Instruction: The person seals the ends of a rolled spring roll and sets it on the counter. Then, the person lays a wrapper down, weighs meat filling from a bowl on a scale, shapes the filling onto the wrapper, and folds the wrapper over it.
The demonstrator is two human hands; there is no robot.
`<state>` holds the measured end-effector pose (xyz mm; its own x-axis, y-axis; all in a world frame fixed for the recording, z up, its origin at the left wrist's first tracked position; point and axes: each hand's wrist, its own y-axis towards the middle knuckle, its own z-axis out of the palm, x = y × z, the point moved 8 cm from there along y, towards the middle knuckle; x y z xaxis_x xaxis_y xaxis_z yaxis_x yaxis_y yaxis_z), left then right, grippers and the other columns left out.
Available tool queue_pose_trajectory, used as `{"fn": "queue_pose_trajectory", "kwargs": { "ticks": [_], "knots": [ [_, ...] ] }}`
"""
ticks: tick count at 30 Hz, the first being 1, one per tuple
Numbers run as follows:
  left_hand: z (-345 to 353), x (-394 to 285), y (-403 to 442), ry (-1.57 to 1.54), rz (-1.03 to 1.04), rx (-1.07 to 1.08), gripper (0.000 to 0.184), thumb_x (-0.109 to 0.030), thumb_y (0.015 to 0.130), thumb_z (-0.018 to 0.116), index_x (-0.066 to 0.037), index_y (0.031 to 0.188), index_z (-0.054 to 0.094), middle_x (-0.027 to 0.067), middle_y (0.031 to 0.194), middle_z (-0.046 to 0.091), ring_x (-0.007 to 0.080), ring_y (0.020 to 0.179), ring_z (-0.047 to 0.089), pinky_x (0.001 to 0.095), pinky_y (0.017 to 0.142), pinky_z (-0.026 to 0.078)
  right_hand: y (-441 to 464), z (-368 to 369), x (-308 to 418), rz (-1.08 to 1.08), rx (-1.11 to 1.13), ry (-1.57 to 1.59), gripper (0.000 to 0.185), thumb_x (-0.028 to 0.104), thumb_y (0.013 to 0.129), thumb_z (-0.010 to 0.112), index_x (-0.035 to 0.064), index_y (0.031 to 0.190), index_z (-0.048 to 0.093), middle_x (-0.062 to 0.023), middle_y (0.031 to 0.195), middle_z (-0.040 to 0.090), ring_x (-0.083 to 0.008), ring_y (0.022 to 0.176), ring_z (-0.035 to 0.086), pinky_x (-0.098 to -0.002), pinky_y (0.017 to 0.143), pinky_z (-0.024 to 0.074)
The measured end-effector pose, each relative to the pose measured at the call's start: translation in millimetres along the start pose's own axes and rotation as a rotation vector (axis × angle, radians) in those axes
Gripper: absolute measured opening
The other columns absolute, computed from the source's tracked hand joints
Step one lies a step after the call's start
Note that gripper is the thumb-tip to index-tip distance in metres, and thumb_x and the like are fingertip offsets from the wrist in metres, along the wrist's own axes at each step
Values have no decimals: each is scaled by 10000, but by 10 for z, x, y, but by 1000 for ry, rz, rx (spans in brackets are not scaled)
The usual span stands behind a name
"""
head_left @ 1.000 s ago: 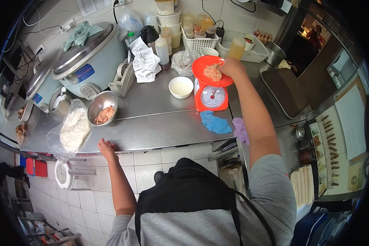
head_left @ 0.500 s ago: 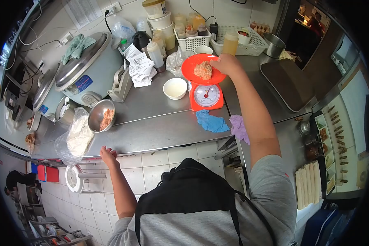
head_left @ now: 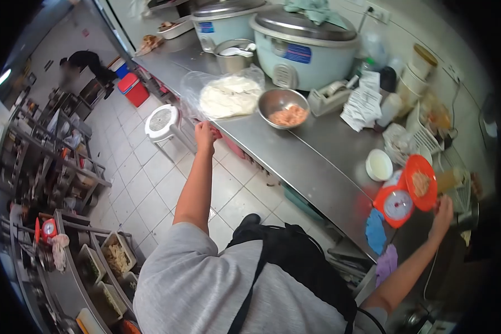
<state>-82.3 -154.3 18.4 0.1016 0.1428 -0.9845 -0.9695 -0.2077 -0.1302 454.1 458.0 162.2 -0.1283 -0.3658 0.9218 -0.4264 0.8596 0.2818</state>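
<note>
My right hand grips the edge of a red plate that bears a lump of pinkish minced mix. The plate is tilted beside a red dial scale. Just off the counter's front edge is my left hand, its fingers curled; whether it holds anything is too small to tell. Near it on the counter lies a plastic bag with white dough-like sheets. A steel bowl with more of the mix stands to the bag's right. A white bowl stands left of the scale.
Two rice cookers stand along the back, near receipts. Blue and purple cloth-like items lie by the scale. A white stool stands on the floor. Another person bends over at the far left.
The view has swung left, showing more floor and shelving. The red plate, still in my right hand, looks more steeply tilted. My left hand remains near the counter's front edge.
</note>
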Motion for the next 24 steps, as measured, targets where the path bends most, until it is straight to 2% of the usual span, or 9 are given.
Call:
{"fn": "queue_pose_trajectory", "kwargs": {
  "ticks": [4, 8, 12, 15, 18, 19, 21, 23, 24],
  "knots": [
    [-496, -283, 838, 129, 312, -279, 299, -222, 808, 517, -7, 1016, 523, 88, 844, 583, 182, 713, 561, 301, 656, 465, -379, 117, 363, 14, -180, -2, 202, 257, 904, 483, 65, 871, 538, 19, 762, 497, -52, 679, 470, -194, 627, 389],
    [-874, -148, 1958, 319, 247, -481, 409, -253, 802, 490, 37, 1091, 498, 156, 1018, 587, 247, 891, 578, 301, 786, 443, -544, 266, 395, 76, -256, -4, 203, 263, 901, 490, 69, 900, 548, 22, 768, 513, -51, 679, 483, -192, 622, 389],
    [-437, 236, 2376, -217, -397, 106, 449, -232, 851, 420, 10, 1227, 390, 219, 1162, 502, 307, 1015, 541, 394, 872, 427, -717, 638, 492, 97, -322, -2, 192, 272, 903, 489, 90, 891, 548, 35, 754, 517, -39, 657, 481, -181, 594, 376],
    [169, -113, 2085, -590, -504, 864, 395, -209, 873, 400, -8, 1212, 416, 198, 1117, 537, 307, 966, 565, 402, 803, 487, -743, 845, 429, 87, -337, 19, 217, 311, 895, 502, 102, 928, 551, 47, 757, 519, -33, 642, 494, -164, 560, 363],
    [321, -8, 2122, -705, -565, 960, 352, -160, 877, 357, -28, 1185, 464, 161, 1012, 585, 250, 801, 611, 360, 659, 525, -821, 1069, 485, 102, -375, 8, 235, 316, 891, 510, 94, 953, 553, 38, 766, 526, -36, 636, 494, -155, 550, 360],
    [271, 306, 2423, -269, -431, 575, 336, -165, 884, 361, -39, 1161, 502, 123, 1021, 586, 224, 831, 605, 327, 662, 519, -851, 1172, 533, 118, -361, -14, 235, 304, 886, 519, 89, 974, 550, 34, 771, 525, -40, 648, 492, -164, 564, 369],
    [170, 666, 2967, 67, -43, 491, 321, -171, 891, 389, -35, 1147, 525, 86, 1007, 597, 197, 816, 593, 312, 682, 505, -914, 1274, 649, 144, -376, -60, 245, 281, 877, 539, 79, 1016, 544, 26, 781, 524, -48, 671, 488, -181, 591, 385],
    [323, 329, 2750, 924, 1060, 474, 306, -159, 826, 526, -15, 1095, 555, 111, 919, 609, 257, 755, 556, 380, 683, 460, -939, 1357, 749, 57, -426, -146, 279, 280, 871, 542, 59, 1041, 555, 5, 802, 531, -71, 680, 493, -207, 596, 402],
    [411, 411, 2787, 1030, 1317, 363, 280, -178, 791, 571, -35, 1032, 577, 120, 962, 604, 297, 820, 558, 404, 731, 456, -961, 1411, 747, 68, -361, -116, 284, 276, 867, 545, 49, 1037, 561, -10, 816, 540, -91, 688, 506, -229, 603, 419]
  ]
}}
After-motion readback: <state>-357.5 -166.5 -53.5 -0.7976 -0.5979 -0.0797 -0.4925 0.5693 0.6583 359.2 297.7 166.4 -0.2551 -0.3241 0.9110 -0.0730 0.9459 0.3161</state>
